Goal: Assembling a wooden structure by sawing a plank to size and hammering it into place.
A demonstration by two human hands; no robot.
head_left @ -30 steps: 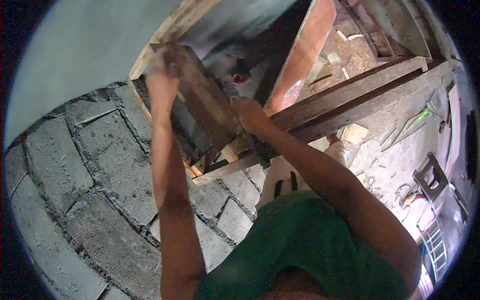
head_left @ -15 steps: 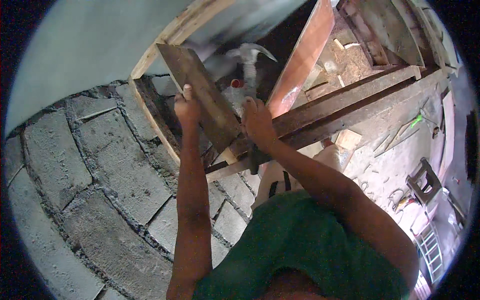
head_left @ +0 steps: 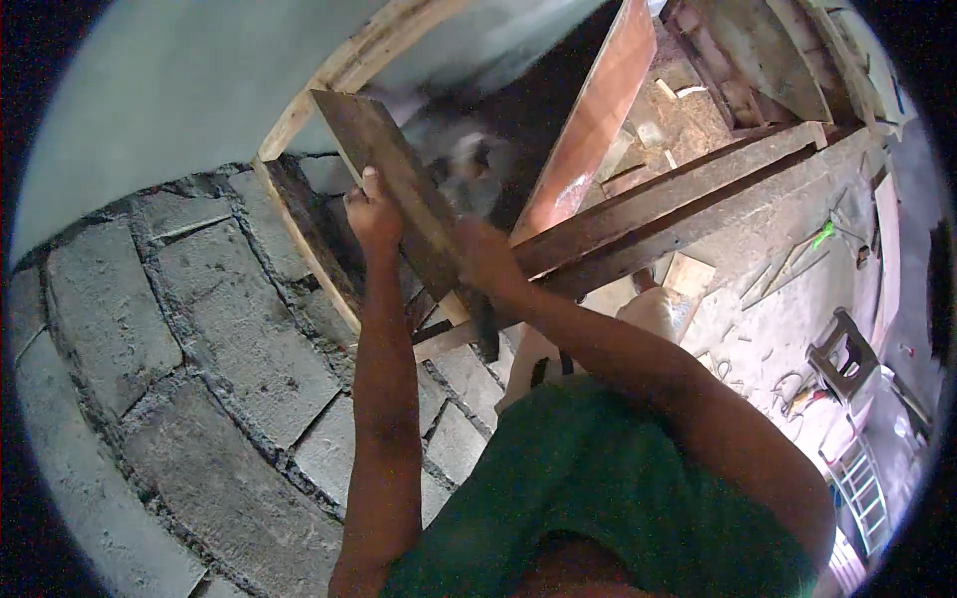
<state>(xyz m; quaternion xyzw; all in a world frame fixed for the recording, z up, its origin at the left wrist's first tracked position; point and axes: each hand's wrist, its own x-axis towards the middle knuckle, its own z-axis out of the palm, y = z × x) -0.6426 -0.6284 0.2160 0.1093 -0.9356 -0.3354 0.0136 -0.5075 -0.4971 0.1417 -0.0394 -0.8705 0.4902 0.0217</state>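
Two hands engaged | left hand (head_left: pixel 374 211) grips plank (head_left: pixel 399 189) edge | right hand (head_left: pixel 483 259) blurred, apparently holding hammer (head_left: pixel 469 164), grip unclear | advise: steady plank against block wall (head_left: pixel 179 329), strike squarely.

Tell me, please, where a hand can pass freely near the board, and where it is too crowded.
Free: the dark gap between the board and the reddish plank. Crowded: where the left hand grips the board against the wooden frame, and where the blurred right hand meets the beams.
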